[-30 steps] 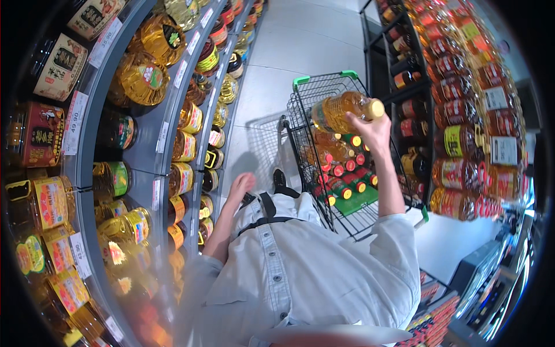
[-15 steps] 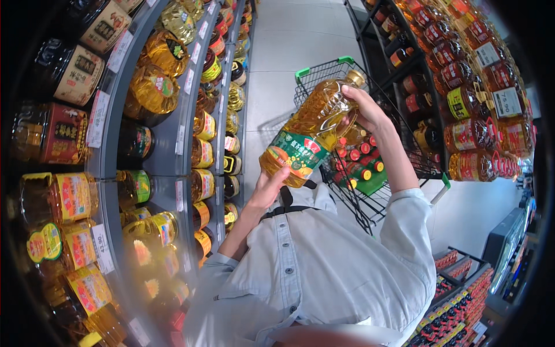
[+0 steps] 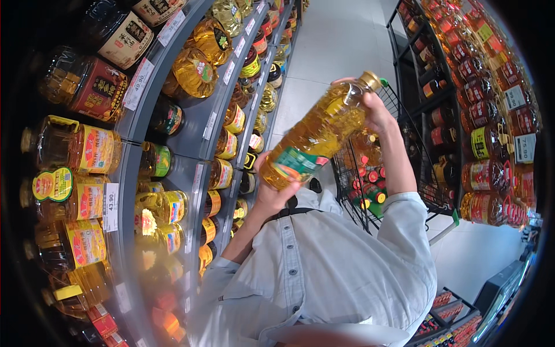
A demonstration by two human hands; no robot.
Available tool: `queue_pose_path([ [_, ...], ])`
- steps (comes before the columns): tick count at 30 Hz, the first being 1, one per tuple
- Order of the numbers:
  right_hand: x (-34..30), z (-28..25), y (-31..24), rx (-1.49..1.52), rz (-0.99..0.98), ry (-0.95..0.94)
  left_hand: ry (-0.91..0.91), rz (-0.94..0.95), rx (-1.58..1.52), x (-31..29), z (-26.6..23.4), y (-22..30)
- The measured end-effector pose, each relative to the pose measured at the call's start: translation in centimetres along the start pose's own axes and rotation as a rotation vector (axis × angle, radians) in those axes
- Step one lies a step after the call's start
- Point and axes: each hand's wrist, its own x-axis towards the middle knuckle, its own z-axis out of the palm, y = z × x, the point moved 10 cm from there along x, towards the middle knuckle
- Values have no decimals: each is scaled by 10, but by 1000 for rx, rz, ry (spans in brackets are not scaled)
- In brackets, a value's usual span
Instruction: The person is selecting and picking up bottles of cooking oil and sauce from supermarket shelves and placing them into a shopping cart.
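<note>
A large clear bottle of golden cooking oil (image 3: 332,118) with a gold cap lies tilted in front of my chest, its cap end up and to the right. Round its neck end, just below the cap, my right hand (image 3: 380,115) is closed. My left hand (image 3: 278,194) holds the base from below, thumb on the near side and other fingers partly hidden behind. The bottle's green label (image 3: 298,165) faces partly toward me and is a little smeared.
Behind the bottle stands a black wire shopping cart (image 3: 425,199) with several red-capped bottles (image 3: 367,185) inside. Shelves of oil bottles (image 3: 196,72) run close along my left. More stacked bottles (image 3: 483,144) line the right side. Pale floor tiles (image 3: 329,34) stretch ahead.
The bottle has rolled in my hands, so its label is turned partly away, and its cap end sits slightly farther right. The shelves and cart have shifted rightward in view.
</note>
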Motion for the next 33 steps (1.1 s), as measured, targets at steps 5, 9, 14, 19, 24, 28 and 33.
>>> queue_pose_path([
  [5,29,22,-19,-722,329,160,-82,-547,-991,-13,41,-25],
  [9,49,45,-21,-787,293,64,-76,-491,-1029,-22,35,-47],
  [14,41,51,8,-410,272,31,98,-366,-689,-59,2,-121],
  [19,44,112,-33,-612,12,-105,187,-109,-420,-42,-21,-57],
  [24,39,250,-55,-1037,-373,-621,230,-306,-274,-33,-39,-72],
  [28,57,273,-37,-1159,-462,-706,85,-417,-1301,-29,-13,-54],
  [33,55,311,-25,-1081,-745,-937,499,-212,-1381,1,-97,-26],
])
